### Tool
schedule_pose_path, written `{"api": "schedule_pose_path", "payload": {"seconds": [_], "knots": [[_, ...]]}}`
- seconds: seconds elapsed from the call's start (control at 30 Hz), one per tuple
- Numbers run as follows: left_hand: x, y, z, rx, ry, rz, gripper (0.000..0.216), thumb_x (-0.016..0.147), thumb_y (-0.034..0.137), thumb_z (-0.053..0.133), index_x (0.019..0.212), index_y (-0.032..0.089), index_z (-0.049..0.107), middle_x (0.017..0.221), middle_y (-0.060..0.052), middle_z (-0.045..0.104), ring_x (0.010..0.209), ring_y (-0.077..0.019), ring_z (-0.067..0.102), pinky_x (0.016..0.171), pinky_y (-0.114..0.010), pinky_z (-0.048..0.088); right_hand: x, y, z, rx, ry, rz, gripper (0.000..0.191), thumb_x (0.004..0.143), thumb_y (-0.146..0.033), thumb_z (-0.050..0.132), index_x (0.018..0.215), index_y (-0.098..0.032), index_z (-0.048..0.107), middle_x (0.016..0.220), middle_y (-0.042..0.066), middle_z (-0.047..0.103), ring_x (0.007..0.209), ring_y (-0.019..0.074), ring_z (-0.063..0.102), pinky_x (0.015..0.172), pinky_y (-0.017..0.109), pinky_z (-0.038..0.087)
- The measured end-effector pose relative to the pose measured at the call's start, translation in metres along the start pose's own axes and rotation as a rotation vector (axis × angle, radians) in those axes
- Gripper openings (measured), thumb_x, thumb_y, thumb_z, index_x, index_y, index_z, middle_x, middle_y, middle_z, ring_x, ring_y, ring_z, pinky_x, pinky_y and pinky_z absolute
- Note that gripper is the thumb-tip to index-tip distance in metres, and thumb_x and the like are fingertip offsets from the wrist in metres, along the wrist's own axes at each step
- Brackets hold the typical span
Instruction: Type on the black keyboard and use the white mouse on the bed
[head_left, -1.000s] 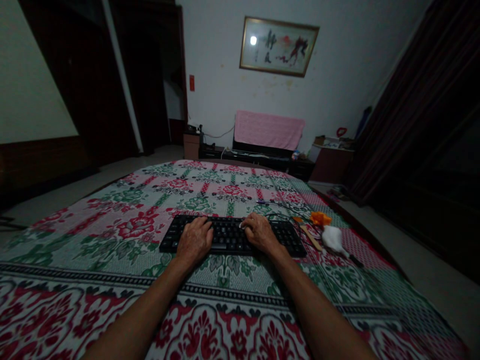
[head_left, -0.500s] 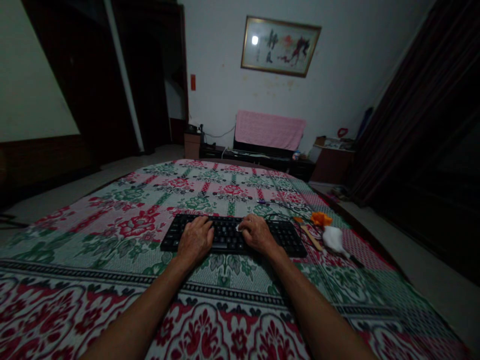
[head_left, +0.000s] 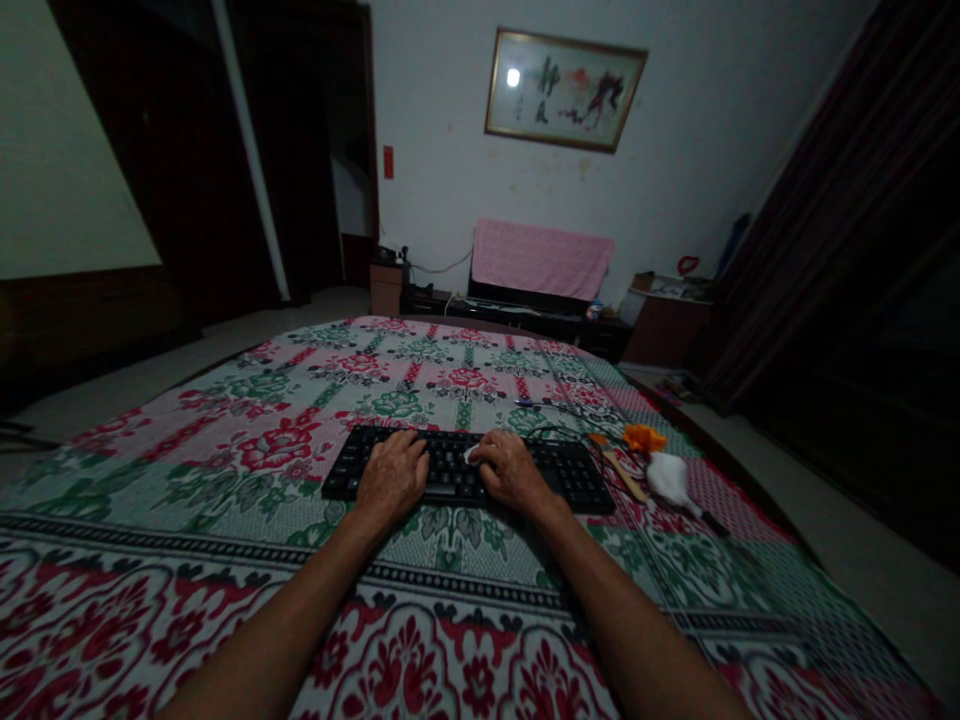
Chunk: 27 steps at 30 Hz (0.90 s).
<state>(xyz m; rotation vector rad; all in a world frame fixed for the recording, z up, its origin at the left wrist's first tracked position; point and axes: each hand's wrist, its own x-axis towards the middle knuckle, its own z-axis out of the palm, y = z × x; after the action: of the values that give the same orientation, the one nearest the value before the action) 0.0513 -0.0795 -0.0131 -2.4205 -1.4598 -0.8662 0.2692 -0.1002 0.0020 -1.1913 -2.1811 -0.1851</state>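
A black keyboard (head_left: pixel 450 478) lies on the patterned bedspread in front of me. My left hand (head_left: pixel 394 472) rests flat over its left part, fingers stretched forward across the keys and holding nothing. On the keys right of the middle, my right hand (head_left: pixel 510 468) is closed, thumb and fingers pinching a small white wad (head_left: pixel 470 455). What the wad is made of cannot be made out, and most of it is hidden by the fingers. The number pad at the keyboard's right end shows uncovered.
Right of the keyboard lie a flat wooden stick (head_left: pixel 625 475), a crumpled orange cloth (head_left: pixel 643 438) and a white fluffy bundle (head_left: pixel 667 478) beside a dark handle (head_left: pixel 714 522). A purple pen-like thing (head_left: pixel 529 403) and a black cable (head_left: pixel 559 430) lie behind it on the bedspread (head_left: pixel 247 500).
My right hand has slid the white wad slightly left over the keys. My left hand stays in place on the keyboard. The view has shifted very little.
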Motion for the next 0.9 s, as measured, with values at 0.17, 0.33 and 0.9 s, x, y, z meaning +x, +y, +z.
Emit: {"api": "schedule_pose_path", "payload": {"seconds": [0.17, 0.33, 0.9], "knots": [[0.000, -0.002, 0.003, 0.006, 0.000, -0.005, 0.029, 0.088, 0.026, 0.043, 0.106, 0.017, 0.065, 0.121, -0.011, 0.062, 0.114, -0.0247, 0.054, 0.093, -0.040, 0.043, -0.001, 0.005, -0.004, -0.022, 0.021, 0.087, 0.019, 0.072, -0.006, 0.050, 0.071, -0.018, 0.065, 0.073, 0.003, 0.057, 0.074, 0.0162, 0.051, 0.072, 0.029, 0.037], [0.000, -0.003, 0.003, 0.005, 0.007, 0.003, 0.029, 0.088, 0.026, 0.043, 0.106, 0.016, 0.065, 0.120, -0.011, 0.062, 0.113, -0.0246, 0.054, 0.092, -0.040, 0.043, 0.000, 0.003, -0.008, -0.003, 0.056, 0.078, 0.019, 0.072, -0.005, 0.050, 0.070, -0.017, 0.064, 0.074, 0.004, 0.057, 0.074, 0.0159, 0.051, 0.073, 0.029, 0.038], [0.000, -0.001, 0.001, 0.013, -0.018, -0.014, 0.030, 0.089, 0.027, 0.042, 0.107, 0.017, 0.065, 0.121, -0.011, 0.062, 0.115, -0.0246, 0.053, 0.094, -0.040, 0.042, 0.000, -0.006, -0.007, 0.054, 0.016, -0.007, 0.022, 0.073, -0.004, 0.049, 0.077, -0.018, 0.065, 0.081, 0.004, 0.059, 0.081, 0.0161, 0.053, 0.078, 0.030, 0.038]]}}
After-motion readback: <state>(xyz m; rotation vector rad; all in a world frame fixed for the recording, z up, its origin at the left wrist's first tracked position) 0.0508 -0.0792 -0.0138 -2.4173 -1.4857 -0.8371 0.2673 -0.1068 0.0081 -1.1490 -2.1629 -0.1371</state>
